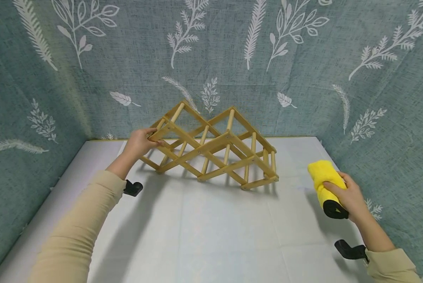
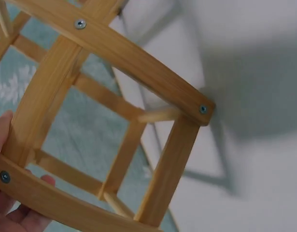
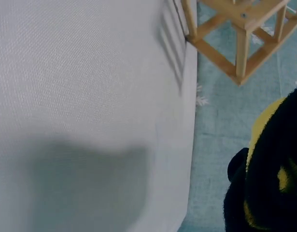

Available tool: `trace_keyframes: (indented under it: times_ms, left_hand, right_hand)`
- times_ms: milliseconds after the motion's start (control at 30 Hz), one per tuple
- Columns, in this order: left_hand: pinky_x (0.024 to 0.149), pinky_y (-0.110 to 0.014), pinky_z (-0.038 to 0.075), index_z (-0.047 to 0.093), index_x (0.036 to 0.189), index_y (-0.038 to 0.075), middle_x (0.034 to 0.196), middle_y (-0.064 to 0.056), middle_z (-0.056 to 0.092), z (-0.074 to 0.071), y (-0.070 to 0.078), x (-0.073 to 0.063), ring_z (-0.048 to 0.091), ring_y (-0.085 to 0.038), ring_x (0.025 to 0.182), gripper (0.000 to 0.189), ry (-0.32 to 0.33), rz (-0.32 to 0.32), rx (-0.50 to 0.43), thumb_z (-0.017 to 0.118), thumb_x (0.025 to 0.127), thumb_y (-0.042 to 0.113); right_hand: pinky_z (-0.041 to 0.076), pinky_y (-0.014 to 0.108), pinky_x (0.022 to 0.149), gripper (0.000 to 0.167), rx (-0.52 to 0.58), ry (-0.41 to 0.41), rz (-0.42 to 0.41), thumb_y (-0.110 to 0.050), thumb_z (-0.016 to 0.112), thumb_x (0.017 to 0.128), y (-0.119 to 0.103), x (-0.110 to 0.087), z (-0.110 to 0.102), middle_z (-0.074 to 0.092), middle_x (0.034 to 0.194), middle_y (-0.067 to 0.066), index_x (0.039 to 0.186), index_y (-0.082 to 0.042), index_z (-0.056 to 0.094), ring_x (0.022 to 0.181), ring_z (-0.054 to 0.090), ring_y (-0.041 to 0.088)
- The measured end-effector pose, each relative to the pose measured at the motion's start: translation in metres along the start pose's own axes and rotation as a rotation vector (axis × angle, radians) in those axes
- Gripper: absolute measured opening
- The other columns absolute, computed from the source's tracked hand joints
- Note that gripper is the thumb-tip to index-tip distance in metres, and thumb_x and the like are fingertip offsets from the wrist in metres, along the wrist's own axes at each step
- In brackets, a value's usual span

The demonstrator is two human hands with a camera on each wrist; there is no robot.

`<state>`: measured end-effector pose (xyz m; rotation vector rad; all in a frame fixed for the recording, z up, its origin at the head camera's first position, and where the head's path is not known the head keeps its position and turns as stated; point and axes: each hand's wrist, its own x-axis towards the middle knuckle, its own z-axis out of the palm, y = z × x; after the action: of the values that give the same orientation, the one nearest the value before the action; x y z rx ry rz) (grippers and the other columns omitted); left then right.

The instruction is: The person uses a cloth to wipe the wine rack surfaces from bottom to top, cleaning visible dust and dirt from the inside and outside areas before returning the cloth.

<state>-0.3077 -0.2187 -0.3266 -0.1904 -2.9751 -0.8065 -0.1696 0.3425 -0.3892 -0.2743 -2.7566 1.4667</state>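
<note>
A wooden lattice rack (image 1: 214, 147), like a folding wine rack, stands zigzag near the back of the table. My left hand (image 1: 140, 142) grips its upper left part, thumb and fingers around a slat; in the left wrist view the fingers (image 2: 35, 220) show behind a screwed slat (image 2: 56, 193). Over the right side of the table, my right hand (image 1: 351, 196) holds a rolled yellow cloth (image 1: 324, 177) with a black end. The right wrist view shows the cloth's dark end (image 3: 264, 188) close up, the hand itself hidden there.
The table (image 1: 218, 236) has a white cover. Blue-green fabric walls (image 1: 229, 70) with white leaf prints enclose its back and sides. Black mounts (image 1: 133, 188) sit at both wrists. The rack casts shadows on the table.
</note>
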Motion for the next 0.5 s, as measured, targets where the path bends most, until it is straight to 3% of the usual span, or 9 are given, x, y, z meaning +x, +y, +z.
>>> trace_keyframes:
  times_ms: [233,500]
  left_hand:
    - [0.085,-0.054,0.042,0.04,0.138,0.002,0.122,-0.031,0.05,-0.019,-0.027,-0.008,0.048,-0.046,0.107,0.07,0.002,-0.018,0.032,0.066,0.083,0.037]
    - [0.069,-0.047,0.044,0.043,0.132,-0.006,0.107,-0.034,0.057,-0.04,-0.059,-0.021,0.055,-0.043,0.087,0.065,0.072,-0.011,0.103,0.066,0.085,0.031]
  right_hand:
    - [0.05,0.026,0.061,0.074,0.005,-0.015,0.005,-0.042,0.05,0.092,-0.003,0.002,-0.001,0.038,0.121,0.021,0.142,0.001,0.017,0.075,0.05,0.003]
    - [0.051,0.026,0.061,0.075,-0.003,-0.025,0.019,-0.044,0.05,0.092,-0.002,0.005,-0.003,0.038,0.121,0.022,0.143,0.0,0.016,0.076,0.05,0.005]
